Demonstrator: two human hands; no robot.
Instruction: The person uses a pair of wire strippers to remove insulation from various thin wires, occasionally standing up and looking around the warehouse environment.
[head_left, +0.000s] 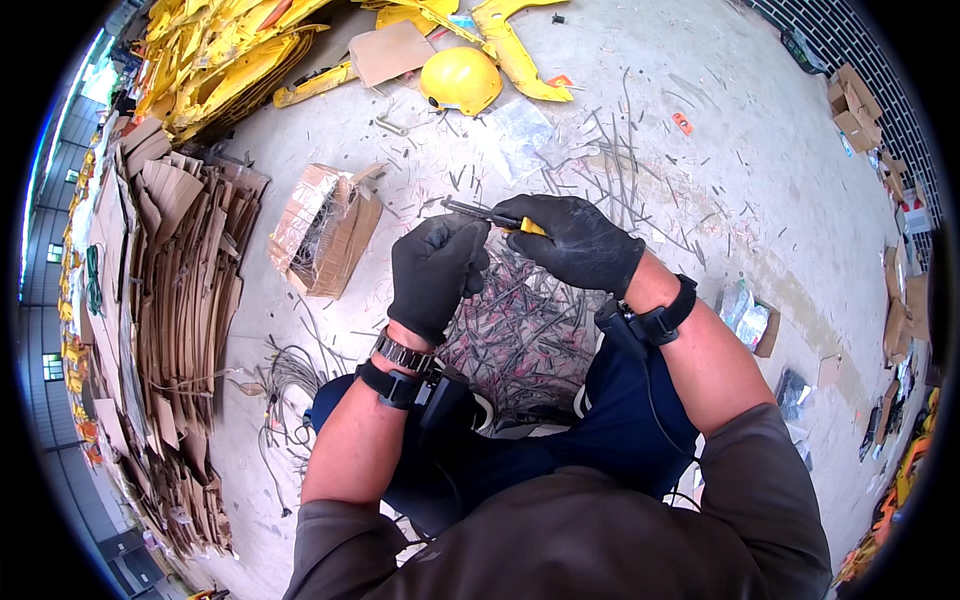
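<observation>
My right hand (574, 240), in a black work glove, grips a hand tool with a yellow handle (532, 226); it looks like a utility knife. A thin dark length of cable (466, 208) runs along the tool's front end. My left hand (439, 262), gloved in black too, has its fingers pinched together at this cable, close to my right fingertips. The glove hides part of what it pinches. Below both hands, a heap of short black and red cable offcuts (517, 330) covers the concrete floor between my knees.
A torn cardboard box (330, 229) holding wire scraps stands left of my hands. Beyond it are stacked flattened cardboard (191, 292) and a bundle of grey cables (289, 382). Ahead lie a yellow helmet (461, 81), a clear plastic bag (517, 135) and a pile of yellow panels (225, 56).
</observation>
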